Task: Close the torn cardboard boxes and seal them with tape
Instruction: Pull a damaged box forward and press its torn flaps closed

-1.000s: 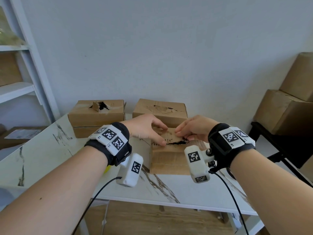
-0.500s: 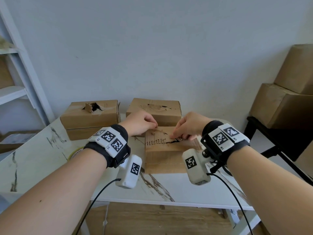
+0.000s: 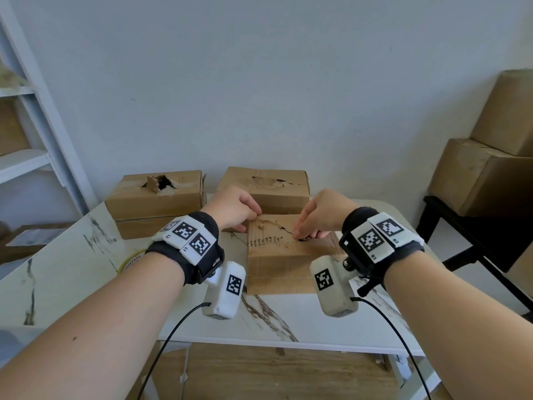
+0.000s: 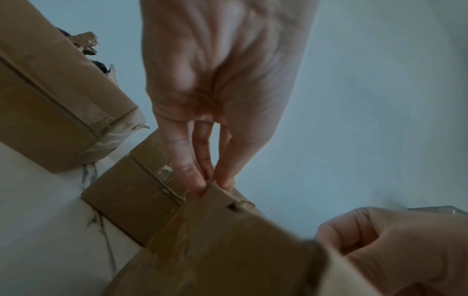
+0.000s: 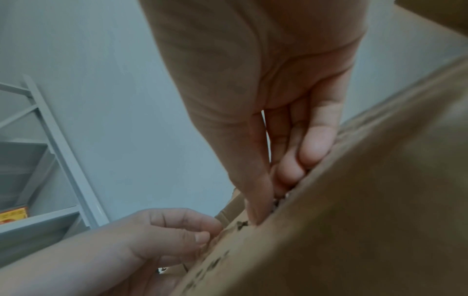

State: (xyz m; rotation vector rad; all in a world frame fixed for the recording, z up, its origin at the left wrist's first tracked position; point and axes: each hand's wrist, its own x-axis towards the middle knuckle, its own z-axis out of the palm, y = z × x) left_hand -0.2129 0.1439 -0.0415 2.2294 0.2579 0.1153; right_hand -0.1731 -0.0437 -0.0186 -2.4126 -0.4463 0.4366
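The near cardboard box point(image 3: 277, 256) lies on the marble table point(image 3: 291, 320), with a jagged tear point(image 3: 281, 226) across its top. My left hand point(image 3: 253, 217) pinches the top's far left edge with curled fingers; the left wrist view shows the left hand point(image 4: 212, 186) on that corner. My right hand point(image 3: 302, 236) grips the torn edge at the tear's right end, and in the right wrist view the right hand point(image 5: 268, 200) has thumb and fingertips in the gap. A yellowish tape roll point(image 3: 129, 259) lies half hidden behind my left wrist.
Two more torn boxes stand at the table's back: one with a hole point(image 3: 157, 197) on the left, one with a crumpled top point(image 3: 265, 184) behind my hands. A white shelf point(image 3: 34, 157) is at left. Stacked boxes point(image 3: 490, 174) sit on a black stand point(image 3: 467, 249) at right.
My left hand drew back from the middle of the tear to the box's far left edge and curled. The dark gap has narrowed. My right hand stayed at the tear's right end.
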